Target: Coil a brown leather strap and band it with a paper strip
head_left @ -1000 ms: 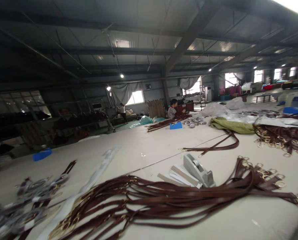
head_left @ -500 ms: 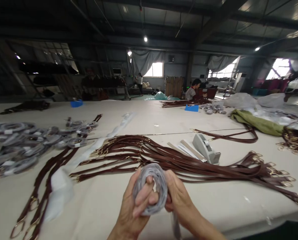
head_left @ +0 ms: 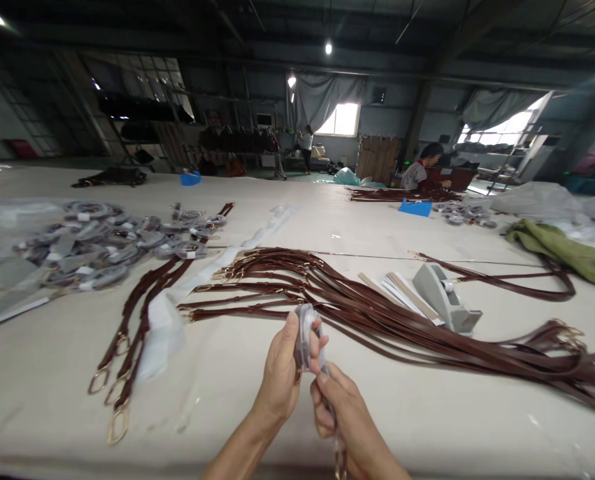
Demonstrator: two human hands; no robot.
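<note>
Low in the middle of the view, my left hand (head_left: 283,373) grips a coiled strap wrapped in clear plastic (head_left: 304,337), held upright on edge above the table. Just below it my right hand (head_left: 338,413) pinches the wrapped tail that hangs down from the coil. Right behind both hands a bundle of brown leather straps (head_left: 377,313) with gold rings lies spread across the table. More brown straps (head_left: 137,313) with gold buckles lie to the left.
A heap of wrapped coils (head_left: 92,243) sits at the far left, a grey tape dispenser (head_left: 444,297) and paper strips to the right, an olive cloth (head_left: 562,250) beyond. A person (head_left: 422,175) works at the table's far end; another stands by the back window.
The view has swung down from the hall and ceiling to the table. My hands came into view with the wrapped coil, which has turned from flat-on to edge-on; my right hand slid down its tail.
</note>
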